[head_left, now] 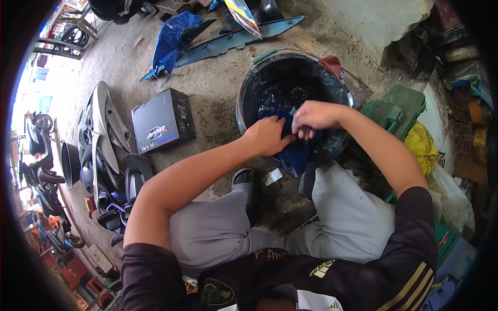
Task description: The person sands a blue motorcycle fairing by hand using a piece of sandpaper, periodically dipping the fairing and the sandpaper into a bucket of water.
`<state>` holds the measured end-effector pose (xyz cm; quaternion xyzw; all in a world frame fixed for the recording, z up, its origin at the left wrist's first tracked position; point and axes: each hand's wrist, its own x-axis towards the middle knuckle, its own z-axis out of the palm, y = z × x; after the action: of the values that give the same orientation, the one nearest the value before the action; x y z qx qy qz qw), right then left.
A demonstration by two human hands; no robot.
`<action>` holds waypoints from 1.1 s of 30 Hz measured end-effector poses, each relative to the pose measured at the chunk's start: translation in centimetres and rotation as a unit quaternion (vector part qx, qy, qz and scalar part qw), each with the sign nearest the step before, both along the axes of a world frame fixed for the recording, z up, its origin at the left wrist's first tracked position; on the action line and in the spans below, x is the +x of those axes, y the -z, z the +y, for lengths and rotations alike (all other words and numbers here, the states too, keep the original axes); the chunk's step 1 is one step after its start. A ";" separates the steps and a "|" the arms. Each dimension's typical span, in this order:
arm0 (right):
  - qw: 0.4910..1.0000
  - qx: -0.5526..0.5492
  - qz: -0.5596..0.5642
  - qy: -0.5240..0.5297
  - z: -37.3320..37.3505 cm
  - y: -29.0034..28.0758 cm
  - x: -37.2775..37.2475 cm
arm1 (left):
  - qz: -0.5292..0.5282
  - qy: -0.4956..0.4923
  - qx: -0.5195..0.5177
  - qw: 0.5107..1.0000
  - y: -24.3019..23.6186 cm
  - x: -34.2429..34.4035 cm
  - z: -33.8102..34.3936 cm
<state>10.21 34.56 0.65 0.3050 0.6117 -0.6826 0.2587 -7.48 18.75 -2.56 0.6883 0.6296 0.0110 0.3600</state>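
Daylight floods left edge, blown out.
Black bucket point(258, 83) interior dim with wet glints; right side shadowy; fisheye bending, black corners.

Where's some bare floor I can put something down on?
Bare floor lies between the black box and bucket. Another patch is beyond the box, between pale curved panels and blue panels. Right of the bucket it's crowded: green plastic, a yellow bag.

Free room above bucket point(327, 80); green box point(407, 105) crowds right.
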 end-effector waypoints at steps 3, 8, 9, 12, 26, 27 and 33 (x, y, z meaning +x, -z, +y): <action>0.998 -0.014 0.038 -0.037 -2.8 -4.7 -0.5 | 0.000 0.068 0.130 0.989 1.0 -0.6 -0.1; 0.987 0.015 0.007 0.160 3.1 5.0 -3.4 | -0.006 0.066 0.030 0.997 0.1 -0.9 -0.2; 0.987 0.075 0.006 0.144 3.6 6.6 -6.0 | 0.018 0.053 0.039 0.998 0.4 -1.9 -1.1; 0.902 0.424 -0.066 -0.045 10.5 17.9 1.5 | -0.011 0.109 0.056 0.992 0.0 2.7 2.2; 0.998 0.049 0.038 0.033 -2.1 -5.3 0.1 | -0.041 0.098 0.011 0.994 -1.0 -0.2 0.9; 0.997 0.052 0.039 0.029 -2.0 -5.3 -0.1 | -0.034 0.083 0.010 0.996 -1.1 -0.3 0.5; 0.972 0.201 -0.040 0.113 3.9 6.1 -0.2 | -0.017 0.089 0.032 0.995 -0.1 0.1 0.5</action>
<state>10.03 38.46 -5.49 0.4447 0.6870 -0.5580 0.1378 -7.38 19.21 -2.44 0.7523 0.5594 0.0106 0.3478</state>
